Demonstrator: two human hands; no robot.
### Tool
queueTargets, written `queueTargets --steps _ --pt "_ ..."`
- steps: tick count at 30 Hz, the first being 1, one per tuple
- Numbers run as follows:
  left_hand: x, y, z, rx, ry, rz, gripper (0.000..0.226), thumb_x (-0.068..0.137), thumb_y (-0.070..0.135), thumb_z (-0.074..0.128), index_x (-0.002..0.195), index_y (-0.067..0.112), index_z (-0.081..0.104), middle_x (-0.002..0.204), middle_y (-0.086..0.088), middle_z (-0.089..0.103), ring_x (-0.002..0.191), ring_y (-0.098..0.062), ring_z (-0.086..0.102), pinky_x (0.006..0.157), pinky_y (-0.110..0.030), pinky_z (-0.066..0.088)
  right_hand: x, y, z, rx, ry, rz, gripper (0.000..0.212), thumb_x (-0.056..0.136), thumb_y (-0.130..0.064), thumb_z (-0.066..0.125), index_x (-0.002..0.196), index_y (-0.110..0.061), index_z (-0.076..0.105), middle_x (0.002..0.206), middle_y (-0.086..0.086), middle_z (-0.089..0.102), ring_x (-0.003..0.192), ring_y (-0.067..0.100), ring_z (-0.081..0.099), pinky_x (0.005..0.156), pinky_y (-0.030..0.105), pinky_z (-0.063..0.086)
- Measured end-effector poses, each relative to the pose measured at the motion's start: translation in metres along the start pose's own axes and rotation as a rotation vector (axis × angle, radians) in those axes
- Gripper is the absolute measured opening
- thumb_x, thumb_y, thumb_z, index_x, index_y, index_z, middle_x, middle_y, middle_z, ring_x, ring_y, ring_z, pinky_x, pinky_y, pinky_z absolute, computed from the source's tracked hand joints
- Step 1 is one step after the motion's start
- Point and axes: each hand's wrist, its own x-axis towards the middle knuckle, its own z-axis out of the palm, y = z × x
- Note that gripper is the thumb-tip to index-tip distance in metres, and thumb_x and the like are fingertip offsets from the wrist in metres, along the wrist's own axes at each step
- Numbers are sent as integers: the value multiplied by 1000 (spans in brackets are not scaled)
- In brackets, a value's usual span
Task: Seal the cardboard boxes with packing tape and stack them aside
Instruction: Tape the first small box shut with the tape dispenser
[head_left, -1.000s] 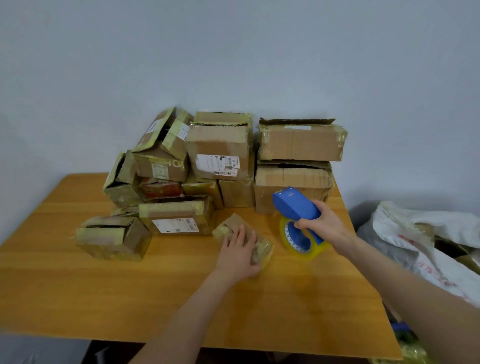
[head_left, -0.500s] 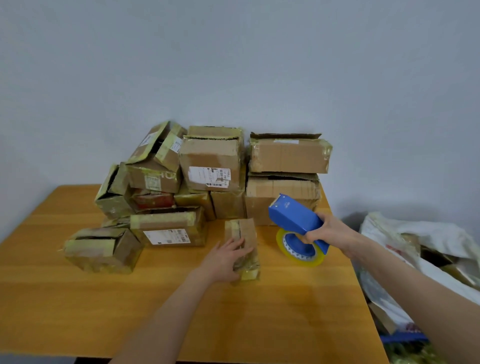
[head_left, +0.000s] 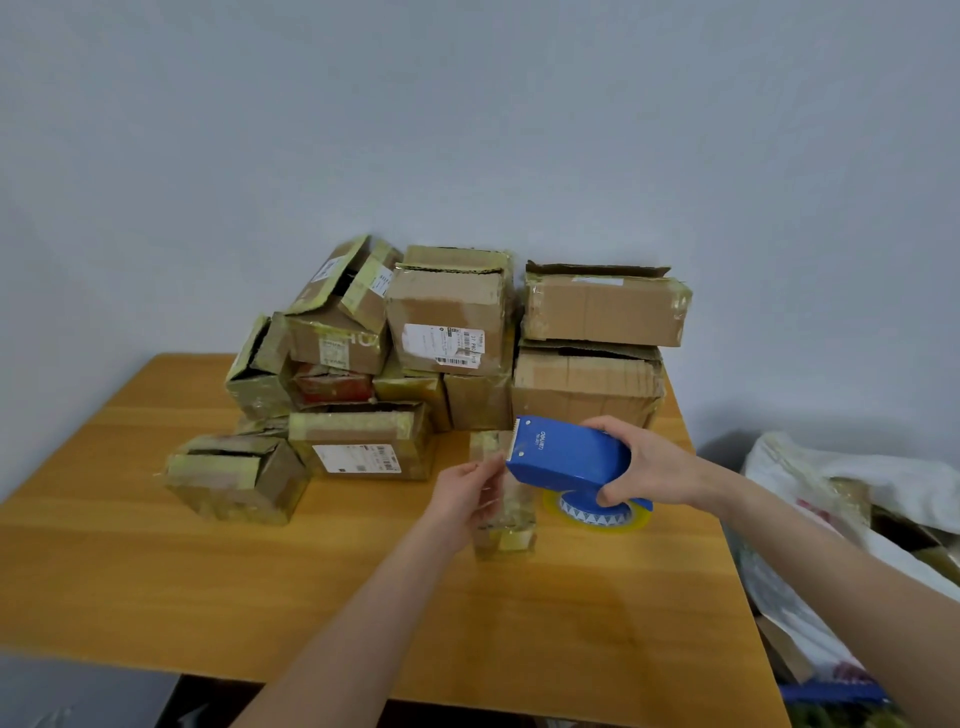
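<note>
A small cardboard box wrapped in yellowish tape lies on the wooden table in front of me. My right hand grips a blue tape dispenser with a clear tape roll, held just above the box's right side. My left hand pinches the free end of the clear tape at the dispenser's serrated edge, over the small box. Part of the box is hidden behind both hands.
Several taped cardboard boxes are piled at the back of the table against the wall; two lie lower at the left. A white bag of stuff sits off the table's right edge.
My left hand lifted off the small box and took hold of the tape end. My right hand swung the dispenser left over the box. The small box was earlier turned lengthwise.
</note>
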Motion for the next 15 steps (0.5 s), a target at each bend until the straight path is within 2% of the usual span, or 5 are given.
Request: queueTargets --steps 3,6,10,12,15 --pt "-1 -3 -6 120 84 80 16 90 25 64 85 10 66 74 -2 61 69 -13 54 68 -27 47 2 3 5 -42 -34 -33 71 58 -26 76 121 -41 46 115 -10 55 102 12 58 86 33 54" --pt "-4 -5 -13 173 119 101 15 88 25 67 88 10 66 85 -6 65 77 -17 55 71 -28 49 4 6 8 -116 -45 -36 69 62 -28 79 122 -41 46 113 -14 55 101 9 57 85 31 52" --pt "-7 -7 -21 198 125 124 19 92 29 62 96 10 64 94 -5 66 83 -15 60 70 -25 52 0 12 10 -165 -31 -37 70 57 -35 74 119 -44 44 112 -15 55 100 9 57 81 27 51" --pt "-7 -8 -20 166 74 97 33 91 35 61 110 8 62 103 -6 67 93 -18 64 79 -30 56 -3 12 10 -84 -22 -34 68 56 -31 73 118 -42 46 113 -13 55 100 11 57 77 22 49" --pt "-12 -9 -12 144 -30 -22 62 88 49 59 127 1 50 113 -11 65 102 -23 65 90 -38 55 -5 9 8 89 -35 -28 67 58 -23 72 119 -38 49 115 -6 55 102 14 60 77 22 50"
